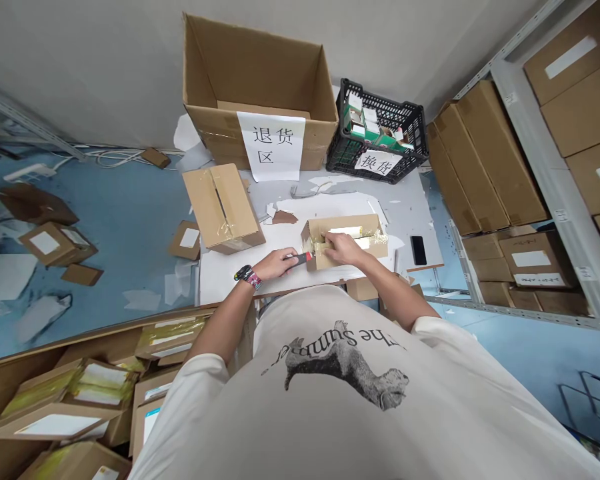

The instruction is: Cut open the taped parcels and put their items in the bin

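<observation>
My left hand (275, 264) is closed around a box cutter (300, 259) with a dark handle and a red end. That red end points right and meets the left end of a small cardboard box (377, 249). The box lies on the white-covered table with clear tape and white labels on it. From the other side, my right hand (344, 249) grips the top of the box, its fingers bent over a flap. Where the blade touches the cardboard is too small to make out.
Behind stand a large open carton (205, 130) with a paper sign and a black crate (415, 133) holding small boxes. A taped carton (200, 200) sits left, a phone (419, 251) right. Cardboard scraps (284, 217) lie on the table (230, 273). Shelves (520, 113) hold cartons.
</observation>
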Action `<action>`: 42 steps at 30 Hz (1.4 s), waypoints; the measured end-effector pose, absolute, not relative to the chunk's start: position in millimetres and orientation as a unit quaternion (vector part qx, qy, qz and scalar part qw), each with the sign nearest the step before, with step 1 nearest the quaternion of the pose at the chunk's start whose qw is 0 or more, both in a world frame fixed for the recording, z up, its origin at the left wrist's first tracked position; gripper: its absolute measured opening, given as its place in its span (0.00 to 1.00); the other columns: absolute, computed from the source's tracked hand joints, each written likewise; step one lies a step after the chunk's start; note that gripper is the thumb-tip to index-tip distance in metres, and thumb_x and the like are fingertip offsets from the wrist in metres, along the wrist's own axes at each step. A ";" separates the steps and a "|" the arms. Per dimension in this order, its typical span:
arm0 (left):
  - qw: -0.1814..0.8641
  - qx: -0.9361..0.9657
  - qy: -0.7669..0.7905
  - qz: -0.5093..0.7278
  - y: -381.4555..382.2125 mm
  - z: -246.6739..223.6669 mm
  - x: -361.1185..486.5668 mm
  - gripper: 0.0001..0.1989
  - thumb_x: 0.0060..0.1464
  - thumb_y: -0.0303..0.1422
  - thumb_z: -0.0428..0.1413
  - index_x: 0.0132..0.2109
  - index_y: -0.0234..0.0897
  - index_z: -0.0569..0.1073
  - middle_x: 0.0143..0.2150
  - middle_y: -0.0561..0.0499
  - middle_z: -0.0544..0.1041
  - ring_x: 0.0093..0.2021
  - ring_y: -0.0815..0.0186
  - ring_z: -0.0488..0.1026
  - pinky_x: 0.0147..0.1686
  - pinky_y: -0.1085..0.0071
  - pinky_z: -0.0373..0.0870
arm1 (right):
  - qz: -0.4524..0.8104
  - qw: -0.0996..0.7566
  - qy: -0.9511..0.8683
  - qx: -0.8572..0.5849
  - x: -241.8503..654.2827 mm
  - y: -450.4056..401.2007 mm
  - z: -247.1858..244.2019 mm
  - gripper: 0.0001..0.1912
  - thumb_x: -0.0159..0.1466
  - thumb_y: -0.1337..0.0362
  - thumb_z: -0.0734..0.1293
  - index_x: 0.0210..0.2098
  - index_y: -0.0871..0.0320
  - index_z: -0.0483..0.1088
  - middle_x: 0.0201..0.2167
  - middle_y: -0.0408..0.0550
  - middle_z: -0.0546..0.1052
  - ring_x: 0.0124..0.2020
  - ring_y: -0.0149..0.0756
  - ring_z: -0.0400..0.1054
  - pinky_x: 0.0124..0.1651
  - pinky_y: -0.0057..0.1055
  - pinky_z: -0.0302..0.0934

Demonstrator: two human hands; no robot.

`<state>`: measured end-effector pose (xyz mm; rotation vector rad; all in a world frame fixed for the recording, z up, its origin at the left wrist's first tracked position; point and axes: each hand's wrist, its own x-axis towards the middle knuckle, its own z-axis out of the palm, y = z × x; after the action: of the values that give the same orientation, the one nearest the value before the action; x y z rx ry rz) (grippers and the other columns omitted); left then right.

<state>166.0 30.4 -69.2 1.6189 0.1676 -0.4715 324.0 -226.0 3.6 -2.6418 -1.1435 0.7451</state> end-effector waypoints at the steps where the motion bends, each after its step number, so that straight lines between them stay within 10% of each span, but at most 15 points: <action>1: 0.661 0.715 0.056 -0.221 27.8 -67.2 166.7 0.18 0.61 0.54 0.69 0.42 0.46 0.81 0.24 0.55 0.78 0.18 0.63 0.70 0.20 0.69 0.64 | 0.247 0.085 -0.383 -0.886 325.2 -226.3 3.2 0.16 0.73 0.61 0.71 0.57 0.56 0.81 0.55 0.57 0.89 0.56 0.57 0.80 0.54 0.39 0.65; 8: 0.681 0.701 0.137 -0.159 38.7 -70.4 139.5 0.25 0.63 0.60 0.69 0.49 0.44 0.83 0.28 0.54 0.80 0.23 0.63 0.73 0.25 0.69 0.68 | 0.233 0.103 -0.385 -0.887 329.0 -228.3 -0.2 0.16 0.75 0.59 0.68 0.58 0.55 0.81 0.55 0.57 0.89 0.52 0.57 0.80 0.57 0.42 0.68; 13: 0.714 0.656 0.242 -0.028 51.5 -86.2 112.4 0.41 0.64 0.71 0.62 0.61 0.39 0.82 0.34 0.49 0.82 0.29 0.61 0.77 0.30 0.66 0.77 | 0.146 0.130 -0.389 -0.900 318.2 -234.8 -21.3 0.37 0.79 0.61 0.62 0.85 0.57 0.65 0.83 0.61 0.69 0.82 0.60 0.60 0.83 0.58 0.54; 18: 0.688 0.677 0.261 0.023 43.2 -94.5 106.1 0.40 0.64 0.65 0.64 0.68 0.39 0.83 0.41 0.47 0.83 0.36 0.60 0.79 0.38 0.65 0.80 | 0.156 0.070 -0.369 -0.914 322.7 -240.2 -38.5 0.44 0.82 0.50 0.63 0.92 0.50 0.51 0.92 0.56 0.51 0.91 0.67 0.42 0.88 0.73 0.40; 26: 0.575 0.791 0.195 0.071 32.6 -86.0 106.1 0.28 0.69 0.50 0.63 0.68 0.43 0.86 0.47 0.45 0.81 0.45 0.55 0.77 0.53 0.59 0.78 | 0.151 0.029 -0.436 -0.887 346.1 -228.9 -30.1 0.38 0.83 0.49 0.66 0.89 0.49 0.61 0.89 0.62 0.59 0.89 0.72 0.47 0.87 0.73 0.40; 42: 0.491 0.866 0.090 0.034 24.1 -62.2 110.3 0.26 0.72 0.48 0.64 0.71 0.51 0.87 0.48 0.46 0.81 0.45 0.55 0.80 0.47 0.63 0.77 | 0.170 0.018 -0.490 -0.855 359.0 -219.9 -33.4 0.40 0.78 0.61 0.65 0.88 0.54 0.63 0.88 0.60 0.63 0.85 0.72 0.53 0.87 0.71 0.43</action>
<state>110.3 24.1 -62.2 2.1020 0.2182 0.0821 359.0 -219.9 -33.4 -2.6562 -1.5210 0.5285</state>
